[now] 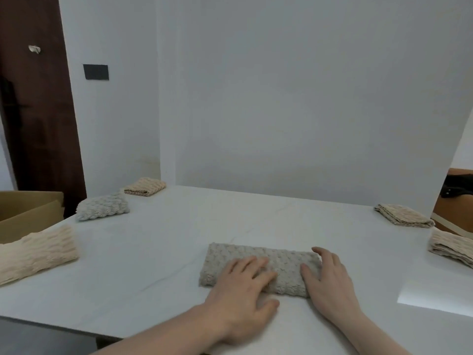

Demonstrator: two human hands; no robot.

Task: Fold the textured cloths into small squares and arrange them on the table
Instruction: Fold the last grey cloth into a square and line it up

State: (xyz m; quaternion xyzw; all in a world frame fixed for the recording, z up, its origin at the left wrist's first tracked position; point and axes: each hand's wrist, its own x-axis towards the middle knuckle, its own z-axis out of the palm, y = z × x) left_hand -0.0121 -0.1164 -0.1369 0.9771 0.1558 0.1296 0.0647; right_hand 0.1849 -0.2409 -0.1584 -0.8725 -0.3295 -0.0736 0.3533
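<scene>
Front and centre on the table (158, 252), the grey cloth (258, 262) sits folded into a long strip. Left hand (240, 285) and right hand (325, 278) both lie flat on it, fingers straight, probably pressing the crease down before the last fold. Other folded cloths sit spread along both table edges.

A cream cloth (35, 254) at the counter's (153, 252) left runs off the picture's edge, as does a folded cream cloth (453, 247) at right. The hands, left (243, 285) and right (327, 280), cover the near part of the grey cloth (256, 257). A cardboard box (28, 211) and a dark object (458, 187) are cropped.
</scene>
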